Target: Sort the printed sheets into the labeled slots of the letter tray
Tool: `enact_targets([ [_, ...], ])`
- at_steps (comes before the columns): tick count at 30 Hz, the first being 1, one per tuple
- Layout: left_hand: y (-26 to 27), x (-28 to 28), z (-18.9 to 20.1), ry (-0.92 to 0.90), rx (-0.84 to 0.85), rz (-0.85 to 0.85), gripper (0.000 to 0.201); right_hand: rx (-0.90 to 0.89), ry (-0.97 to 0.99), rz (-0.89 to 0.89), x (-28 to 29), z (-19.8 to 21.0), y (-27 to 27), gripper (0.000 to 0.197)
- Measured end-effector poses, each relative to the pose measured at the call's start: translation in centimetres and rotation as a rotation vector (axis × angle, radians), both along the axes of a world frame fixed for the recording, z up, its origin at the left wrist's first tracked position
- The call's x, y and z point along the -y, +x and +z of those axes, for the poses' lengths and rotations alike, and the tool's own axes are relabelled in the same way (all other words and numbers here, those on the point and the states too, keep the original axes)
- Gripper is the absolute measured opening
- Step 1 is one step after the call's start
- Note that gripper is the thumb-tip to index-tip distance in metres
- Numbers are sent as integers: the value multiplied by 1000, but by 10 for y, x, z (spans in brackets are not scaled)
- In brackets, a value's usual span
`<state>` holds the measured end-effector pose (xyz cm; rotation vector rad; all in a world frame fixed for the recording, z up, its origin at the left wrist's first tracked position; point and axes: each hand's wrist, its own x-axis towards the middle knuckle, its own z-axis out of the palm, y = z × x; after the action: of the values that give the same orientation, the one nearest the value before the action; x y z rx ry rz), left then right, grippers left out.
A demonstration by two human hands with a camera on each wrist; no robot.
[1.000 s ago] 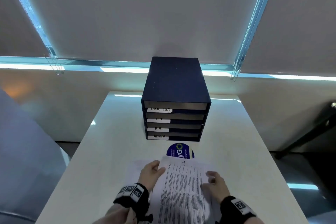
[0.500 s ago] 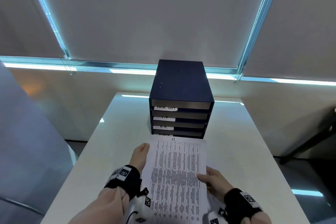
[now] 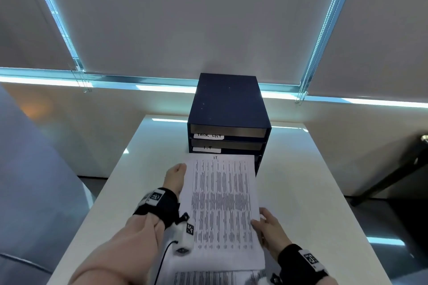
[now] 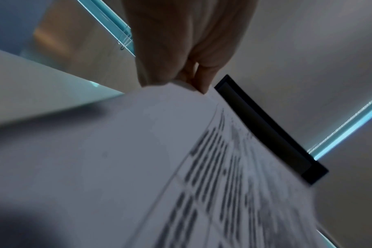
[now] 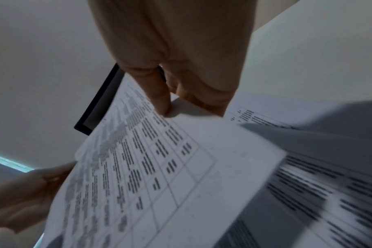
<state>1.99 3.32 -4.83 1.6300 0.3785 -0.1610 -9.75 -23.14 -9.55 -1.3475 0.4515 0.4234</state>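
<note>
A printed sheet (image 3: 222, 206) with "IT" handwritten at its top is held up between both hands. Its far edge covers the lower slots of the dark blue letter tray (image 3: 228, 102). My left hand (image 3: 178, 170) grips the sheet's left edge, seen close in the left wrist view as fingers (image 4: 199, 78) on the paper (image 4: 159, 151). My right hand (image 3: 259, 219) pinches the right edge between thumb and fingers (image 5: 164, 100). The white slot labels "TASK LIST" (image 3: 208, 136) and "I.T" (image 3: 206, 148) show above the sheet. More printed sheets (image 3: 220, 277) lie on the table below.
The white table (image 3: 301, 180) carries the tray at its far middle, against a low wall under drawn window blinds. A grey seat back (image 3: 34, 180) stands at the left. A dark angled frame (image 3: 393, 176) stands off the table's right side.
The IT sheet has come up off the stack and moved forward to the tray's front, now hiding the two lower labels and the blue round sticker. Both hands went with it.
</note>
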Motion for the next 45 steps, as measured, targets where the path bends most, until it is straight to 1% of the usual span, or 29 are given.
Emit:
enact_targets([
  [2,10,2,12,-18,-75,-46,18,27,52,-82,-3,13,6,27],
  [4,15,4,13,-62,-136,-87,13,5,93,-136,-3,25,14,20],
  [6,13,4,8,-81,-169,-95,15,-30,112,-154,3,29,27,23],
  [8,5,5,5,-100,-180,-128,16,-64,78,-163,9,24,50,28],
  [10,-9,6,5,-130,-186,-194,22,-79,17,-190,16,21,76,39],
  [12,-19,6,1,-158,-204,-265,26,-81,23,-219,15,28,102,51],
  [14,-22,5,-7,-176,-228,-293,22,-46,84,-231,12,43,124,43],
  [15,-22,5,-9,-181,-220,-291,23,-22,76,-225,9,51,130,37],
  [16,-19,4,-15,-167,-194,-285,24,10,56,-180,6,57,132,37],
  [18,-14,9,-22,-140,-139,-236,26,36,1,-72,4,53,132,42],
  [20,-9,14,-27,-139,-106,-134,22,17,-92,20,6,45,121,48],
  [22,-2,21,-34,-201,-110,-55,24,-40,-134,94,9,39,109,47],
  [23,3,24,-35,-239,-125,-32,33,-79,-96,72,11,36,107,45],
  [24,8,28,-34,-262,-134,-16,37,-102,-43,18,11,31,109,43],
  [26,21,35,-23,-348,-126,25,24,-125,96,-138,11,30,119,44],
  [28,37,40,-6,-493,-131,-1,21,-109,258,-294,6,34,142,48],
  [30,54,41,5,-603,-133,-66,34,-62,390,-412,0,37,167,50],
  [31,60,41,7,-593,-124,-89,41,-33,458,-433,-2,41,178,45],
  [32,64,40,8,-518,-110,-113,43,-4,487,-428,-5,47,186,36],
  [33,63,39,9,-408,-101,-140,40,28,495,-395,-8,51,191,27],
  [34,59,37,9,-278,-102,-176,33,51,458,-349,-11,56,190,24],
  [37,35,27,-16,50,-122,-344,15,38,230,-141,-12,48,164,22],
  [38,26,20,-30,213,-111,-417,12,1,154,-80,-10,40,149,21],
  [39,17,11,-43,442,-89,-510,9,-50,96,-42,-8,29,132,18],
  [40,8,3,-55,686,-73,-604,11,-113,44,-20,-7,18,115,13],
  [41,0,-5,-66,885,-74,-684,19,-182,-14,-2,-4,5,97,7],
  [42,-8,-12,-76,1013,-85,-746,30,-255,-64,11,-2,-9,78,2],
  [43,-15,-18,-84,1081,-98,-780,38,-321,-110,20,0,-22,62,7],
  [45,-27,-26,-93,1125,-105,-774,46,-379,-154,23,3,-44,33,16],
])
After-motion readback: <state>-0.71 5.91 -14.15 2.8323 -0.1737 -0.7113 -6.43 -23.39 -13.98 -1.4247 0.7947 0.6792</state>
